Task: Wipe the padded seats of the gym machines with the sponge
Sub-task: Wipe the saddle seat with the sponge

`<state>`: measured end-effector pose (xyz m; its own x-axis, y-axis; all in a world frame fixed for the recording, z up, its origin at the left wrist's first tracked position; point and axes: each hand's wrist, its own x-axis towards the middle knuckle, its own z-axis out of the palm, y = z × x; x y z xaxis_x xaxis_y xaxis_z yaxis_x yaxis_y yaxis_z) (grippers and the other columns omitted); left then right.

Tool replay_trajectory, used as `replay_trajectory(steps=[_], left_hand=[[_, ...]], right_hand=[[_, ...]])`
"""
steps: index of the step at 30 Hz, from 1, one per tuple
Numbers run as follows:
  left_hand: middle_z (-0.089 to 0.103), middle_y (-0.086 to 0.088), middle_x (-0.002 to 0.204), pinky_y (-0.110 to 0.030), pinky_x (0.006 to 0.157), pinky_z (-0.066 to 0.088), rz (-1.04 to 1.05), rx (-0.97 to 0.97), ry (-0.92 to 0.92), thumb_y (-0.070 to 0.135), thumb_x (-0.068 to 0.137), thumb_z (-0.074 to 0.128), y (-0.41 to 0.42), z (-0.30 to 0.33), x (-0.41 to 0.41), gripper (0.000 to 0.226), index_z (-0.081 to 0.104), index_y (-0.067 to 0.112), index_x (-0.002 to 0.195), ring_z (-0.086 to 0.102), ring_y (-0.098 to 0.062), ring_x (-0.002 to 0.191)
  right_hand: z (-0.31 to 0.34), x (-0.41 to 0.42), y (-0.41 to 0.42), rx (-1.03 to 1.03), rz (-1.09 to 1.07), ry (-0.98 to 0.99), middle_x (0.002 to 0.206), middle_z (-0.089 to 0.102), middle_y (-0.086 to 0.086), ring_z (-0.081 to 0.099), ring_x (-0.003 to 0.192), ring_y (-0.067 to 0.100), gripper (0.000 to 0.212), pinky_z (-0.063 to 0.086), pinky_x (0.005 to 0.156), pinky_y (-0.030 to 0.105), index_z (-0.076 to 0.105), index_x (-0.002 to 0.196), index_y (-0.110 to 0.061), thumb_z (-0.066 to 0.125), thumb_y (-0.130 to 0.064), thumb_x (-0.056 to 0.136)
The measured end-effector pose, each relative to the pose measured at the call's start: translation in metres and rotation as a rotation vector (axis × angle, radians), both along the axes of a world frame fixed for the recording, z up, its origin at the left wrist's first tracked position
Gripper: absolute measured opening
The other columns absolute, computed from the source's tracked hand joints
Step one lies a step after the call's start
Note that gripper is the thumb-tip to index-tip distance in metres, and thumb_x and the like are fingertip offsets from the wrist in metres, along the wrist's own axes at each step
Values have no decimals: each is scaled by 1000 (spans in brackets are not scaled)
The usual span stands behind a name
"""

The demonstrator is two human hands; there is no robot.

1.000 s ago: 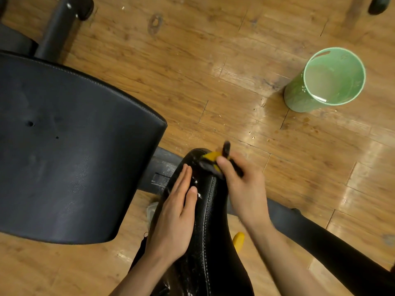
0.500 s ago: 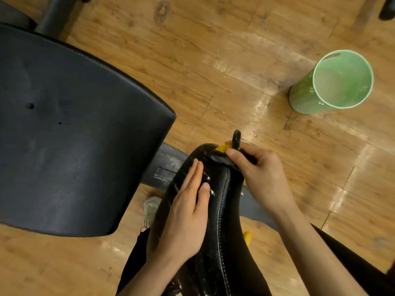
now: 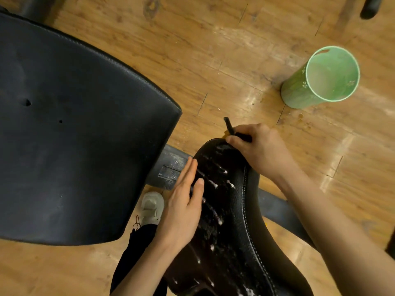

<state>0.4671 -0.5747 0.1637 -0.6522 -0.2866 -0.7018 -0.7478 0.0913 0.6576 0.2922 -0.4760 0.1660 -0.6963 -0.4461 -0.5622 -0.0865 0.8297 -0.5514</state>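
Seat: the narrow black padded seat [image 3: 230, 210], lower centre of the frame, glistens with wet foam streaks.
Right hand: the right hand [image 3: 260, 150] clenches the sponge [image 3: 235, 133] at the seat's far tip; only a dark edge and a yellow sliver show.
Left hand: the left hand [image 3: 183, 208] lies flat, fingers straight, steadying the seat's left side.
Risk: I'd guess the sponge could slide off the rounded tip, leaving suds unwiped.
Bucket: the green bucket [image 3: 320, 80] stands upper right, well apart; drips could slick the wooden floor [image 3: 213, 60].

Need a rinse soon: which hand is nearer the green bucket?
Right. The right hand grips the sponge at the seat's far tip, below-left of the bucket. The left hand lies flat on the seat's left side, farther off.
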Motion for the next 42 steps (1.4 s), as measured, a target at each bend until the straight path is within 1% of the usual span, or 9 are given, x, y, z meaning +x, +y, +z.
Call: replay_trajectory(steps=[5, 8, 11, 14, 19, 26, 31, 37, 42], left_hand=[[12, 32, 155, -2, 105, 10, -6, 26, 13, 41, 103, 30, -8, -10, 12, 52, 15, 40, 153, 8, 19, 137], [8, 31, 156, -8, 112, 9, -50, 51, 33, 41, 103, 29, -2, -13, 17, 52, 13, 40, 152, 6, 19, 138], [5, 32, 157, -2, 104, 7, -67, 52, 49, 43, 102, 29, 0, -17, 21, 53, 10, 41, 152, 4, 19, 139], [4, 33, 156, -6, 107, 8, -70, 52, 71, 43, 102, 29, -1, -20, 22, 52, 9, 44, 151, 3, 20, 139], [1, 34, 157, -10, 113, 7, -65, 63, 98, 43, 102, 27, 2, -24, 24, 53, 6, 43, 152, 0, 21, 138], [-1, 33, 157, 3, 104, 4, -34, 88, 127, 38, 103, 29, 3, -24, 24, 54, 6, 42, 152, -1, 20, 139], [-1, 29, 158, 9, 98, -2, -27, 54, 139, 38, 103, 27, 6, -25, 25, 55, 5, 37, 153, -2, 17, 141], [-1, 25, 159, 10, 97, -2, -15, 38, 160, 32, 103, 30, 7, -26, 27, 55, 7, 34, 154, -2, 14, 142], [-1, 25, 159, 11, 95, -1, 11, 49, 168, 34, 104, 28, 9, -25, 25, 54, 6, 34, 153, -1, 13, 143]], right_hand=[[-18, 1, -15, 67, -96, -45, 94, 70, -1, 60, 78, 8, 24, 43, 57, 9, 73, 106, -18, 59, -33, 95], [13, 40, 14, -145, -45, 211, 126, 63, -6, 59, 114, 6, 23, 45, 98, 17, 71, 113, -21, 60, -26, 94], [36, 73, 35, -239, 164, 225, 141, 52, -9, 36, 139, 7, 34, 35, 115, 35, 64, 124, -20, 61, -26, 91], [26, 63, 32, -235, 288, 195, 142, 51, -8, 29, 144, 12, 37, 31, 116, 47, 63, 126, -19, 59, -29, 91], [13, 39, 5, -113, 140, 202, 135, 57, -3, 42, 135, 10, 30, 37, 112, 36, 67, 121, -20, 60, -27, 93], [46, 67, 36, -220, 406, 53, 143, 50, -11, 29, 143, 6, 37, 32, 116, 42, 62, 126, -22, 60, -28, 90], [20, 33, 7, -85, 219, 179, 138, 55, -2, 39, 138, 15, 32, 37, 112, 40, 65, 123, -17, 63, -21, 92], [53, 89, 32, -159, 424, 89, 142, 51, -10, 30, 141, 2, 36, 33, 115, 37, 60, 126, -23, 58, -29, 90], [21, 38, 4, -57, 334, 182, 138, 56, 1, 36, 140, 18, 32, 33, 114, 47, 66, 124, -15, 62, -22, 93]])
